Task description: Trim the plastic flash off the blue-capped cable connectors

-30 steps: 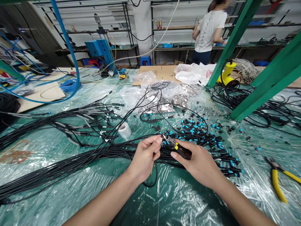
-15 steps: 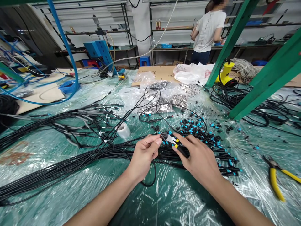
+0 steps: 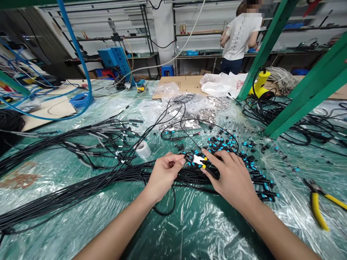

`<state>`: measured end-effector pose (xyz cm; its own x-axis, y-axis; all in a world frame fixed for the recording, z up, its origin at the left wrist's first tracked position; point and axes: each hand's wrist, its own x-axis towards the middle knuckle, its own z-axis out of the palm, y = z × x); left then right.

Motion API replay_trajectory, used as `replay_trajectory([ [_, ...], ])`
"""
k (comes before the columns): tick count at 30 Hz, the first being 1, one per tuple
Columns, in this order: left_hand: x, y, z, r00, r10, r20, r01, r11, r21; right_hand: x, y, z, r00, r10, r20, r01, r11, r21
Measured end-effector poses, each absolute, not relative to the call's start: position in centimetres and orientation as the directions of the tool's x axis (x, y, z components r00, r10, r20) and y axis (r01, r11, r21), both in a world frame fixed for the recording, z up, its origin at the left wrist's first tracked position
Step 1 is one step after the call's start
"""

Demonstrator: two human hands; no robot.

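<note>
Between thumb and forefinger, my left hand [image 3: 166,174] pinches the end of a black cable [image 3: 173,202], which loops down below the hand. My right hand [image 3: 233,178] is closed round the handles of small cutting pliers [image 3: 198,159] with black and yellow grips. The jaws point left and meet the cable end at my left fingertips; whether they bite into it is too small to tell. Under both hands runs a thick bundle of black cables [image 3: 108,183]. Many of their ends, to the right, carry blue-marked tips [image 3: 267,187].
Yellow-handled pliers [image 3: 316,206] lie at the right. Cut black and blue pieces [image 3: 222,142] are scattered beyond my hands, near bags of metal parts [image 3: 187,117]. A white roll [image 3: 142,150] stands left of them. A green post [image 3: 271,72] rises at right; a person [image 3: 238,36] stands behind.
The pliers' jaws look slightly wider apart. My left hand has shifted a little left, and the cable loop below it has swung left.
</note>
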<state>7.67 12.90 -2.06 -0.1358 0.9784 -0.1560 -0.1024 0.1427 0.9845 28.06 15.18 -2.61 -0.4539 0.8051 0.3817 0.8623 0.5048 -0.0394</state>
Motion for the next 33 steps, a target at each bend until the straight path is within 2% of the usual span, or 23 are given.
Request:
replay_trajectory([
  [5, 7.1, 13.0, -1.9, -0.120, 0.984, -0.129, -0.018, 0.128, 0.992, 28.4, 15.6, -2.5, -0.515, 0.772, 0.373, 0.830, 0.558, -0.008],
  [11, 6.9, 12.9, -2.1, -0.078, 0.995, -0.069, 0.128, 0.079, 0.989, 28.2, 15.3, -2.7, -0.506, 0.788, 0.351, 0.843, 0.539, 0.006],
  [15, 7.2, 12.9, -2.1, -0.110, 0.991, -0.080, 0.053, 0.087, 0.995, 27.9, 14.7, -2.7, -0.470, 0.829, 0.304, 0.862, 0.505, -0.045],
  [18, 7.6, 12.8, -2.2, -0.117, 0.982, -0.151, -0.071, 0.143, 0.987, 27.5, 14.2, -2.6, -0.406, 0.882, 0.240, 0.878, 0.449, -0.166],
  [21, 8.1, 12.7, -2.3, -0.121, 0.973, -0.199, -0.218, 0.169, 0.961, 27.2, 13.9, -2.4, -0.363, 0.921, 0.138, 0.839, 0.388, -0.382],
  [24, 8.4, 12.5, -2.3, -0.166, 0.969, -0.183, -0.293, 0.128, 0.948, 27.1, 13.9, -2.0, -0.398, 0.917, 0.024, 0.712, 0.325, -0.622],
  [27, 8.5, 12.5, -2.2, -0.200, 0.967, -0.157, -0.309, 0.090, 0.947, 27.0, 14.1, -1.6, -0.487, 0.871, -0.068, 0.512, 0.221, -0.830],
  [30, 8.3, 12.5, -2.1, -0.197, 0.969, -0.152, -0.310, 0.086, 0.947, 26.9, 14.0, -1.3, -0.553, 0.800, -0.234, 0.326, -0.051, -0.944],
  [33, 8.0, 12.5, -1.8, -0.197, 0.972, -0.125, -0.281, 0.066, 0.957, 26.7, 13.6, -1.3, -0.595, 0.698, -0.398, 0.201, -0.350, -0.915],
])
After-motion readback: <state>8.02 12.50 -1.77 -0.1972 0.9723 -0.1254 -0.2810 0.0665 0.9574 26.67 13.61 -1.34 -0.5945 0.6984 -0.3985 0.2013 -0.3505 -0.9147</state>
